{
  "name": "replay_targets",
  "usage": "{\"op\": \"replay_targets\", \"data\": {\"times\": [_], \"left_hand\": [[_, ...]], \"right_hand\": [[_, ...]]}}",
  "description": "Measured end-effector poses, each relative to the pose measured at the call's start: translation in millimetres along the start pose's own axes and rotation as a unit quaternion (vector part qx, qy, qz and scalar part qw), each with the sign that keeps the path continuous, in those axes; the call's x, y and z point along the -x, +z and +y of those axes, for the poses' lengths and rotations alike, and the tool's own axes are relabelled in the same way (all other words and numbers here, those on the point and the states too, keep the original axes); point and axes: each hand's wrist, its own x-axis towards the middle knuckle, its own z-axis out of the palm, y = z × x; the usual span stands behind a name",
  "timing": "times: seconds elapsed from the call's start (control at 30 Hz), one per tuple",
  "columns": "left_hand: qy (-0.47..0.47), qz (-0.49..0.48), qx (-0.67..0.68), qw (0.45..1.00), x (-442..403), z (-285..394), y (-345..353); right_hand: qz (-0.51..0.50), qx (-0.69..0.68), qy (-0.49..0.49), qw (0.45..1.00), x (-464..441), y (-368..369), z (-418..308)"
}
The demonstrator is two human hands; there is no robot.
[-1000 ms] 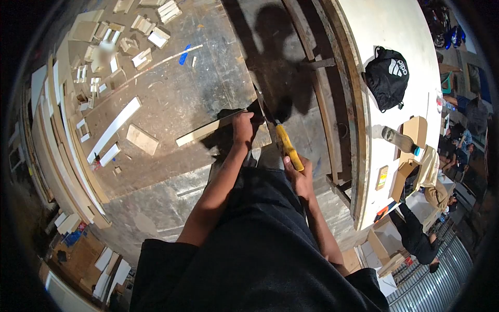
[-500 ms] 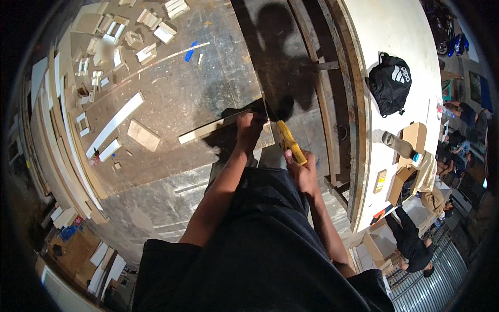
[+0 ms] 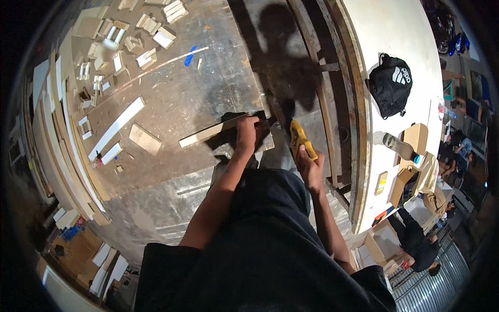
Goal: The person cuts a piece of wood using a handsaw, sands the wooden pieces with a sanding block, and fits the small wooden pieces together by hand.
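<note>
My right hand [image 3: 310, 169] is wrapped round the yellow handle of a handsaw [image 3: 301, 140], off the right edge of the worktable. Its thin blade runs up toward the table edge and is hard to make out against the dark floor. My left hand [image 3: 247, 134] is closed over the right end of a narrow wooden strip [image 3: 208, 133], which lies on the table near its corner. The strip's held end is partly hidden by my fingers and dark shadow. The rest of it points left along the tabletop.
On the worktable [image 3: 176, 99] lie a short board [image 3: 145, 139], a long white strip [image 3: 117, 127], blue tape [image 3: 189, 57] and several small wooden assemblies. To the right, a pale table [image 3: 400, 31] carries a black drawstring bag [image 3: 390, 85] and a bottle [image 3: 400, 147]. People are at the far right.
My right hand has drawn the handsaw right and slightly down, away from the table edge. My left hand stays on the strip, its fingers shifted slightly.
</note>
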Motion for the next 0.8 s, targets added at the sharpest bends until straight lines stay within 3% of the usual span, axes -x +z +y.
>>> {"op": "replay_targets", "data": {"times": [0.07,0.1,0.13,0.2,0.27,0.3,0.4,0.47,0.5,0.53,0.6,0.73,0.8], "left_hand": [[-0.007,0.020,0.062,0.998,0.5,0.2,2.5],[-0.153,0.010,0.286,0.946,2.3,11.8,0.7],[-0.287,-0.002,0.490,0.823,2.1,25.9,-2.8],[-0.079,-0.006,0.285,0.955,1.0,6.7,-1.4],[0.005,-0.019,0.094,0.995,1.0,-4.4,-1.3],[0.034,-0.021,0.029,0.999,0.7,-8.0,-0.2],[-0.030,0.040,0.207,0.977,-1.7,-19.3,12.8],[-0.048,0.002,0.094,0.994,0.4,-6.4,5.7],[0.051,0.009,-0.006,0.999,4.4,5.0,-0.9],[0.052,0.012,-0.006,0.999,8.0,11.0,-4.6],[0.105,0.024,-0.130,0.986,12.8,22.4,-11.1],[0.025,-0.001,-0.097,0.995,21.8,30.6,-22.4],[0.056,-0.012,-0.120,0.991,21.9,31.8,-23.1]], "right_hand": [[0.004,-0.042,-0.020,0.999,9.6,5.1,-11.5],[0.003,-0.045,-0.023,0.999,8.3,4.9,-9.3],[-0.006,-0.061,-0.013,0.998,4.9,3.7,-3.9],[-0.018,-0.079,-0.003,0.997,-0.3,6.6,3.2],[-0.059,-0.076,0.000,0.995,-9.5,14.5,9.1],[-0.073,-0.043,-0.001,0.996,-17.1,17.3,11.9],[-0.060,0.061,-0.001,0.996,-42.1,29.4,19.3],[-0.072,0.075,-0.019,0.994,-52.3,23.8,22.6],[-0.057,0.067,-0.025,0.996,-48.5,21.1,19.0],[-0.040,0.059,-0.030,0.997,-46.4,15.7,17.5],[-0.023,0.049,-0.023,0.998,-51.6,0.3,24.8],[0.013,0.100,-0.040,0.994,-59.5,-26.2,43.9],[0.062,0.104,-0.033,0.992,-57.8,-32.4,50.4]]}}
